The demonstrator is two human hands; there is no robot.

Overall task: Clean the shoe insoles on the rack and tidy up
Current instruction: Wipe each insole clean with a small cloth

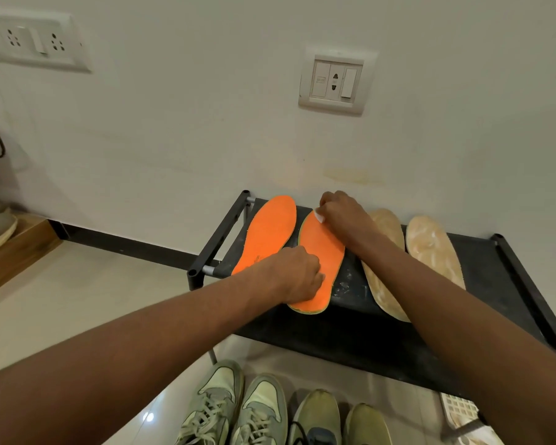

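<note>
Left hand: fingers curled, pinning right orange insole
Right hand: pinching white wipe, scrubbing toe
Remaining: beige insoles powdery; rack dusty
</note>
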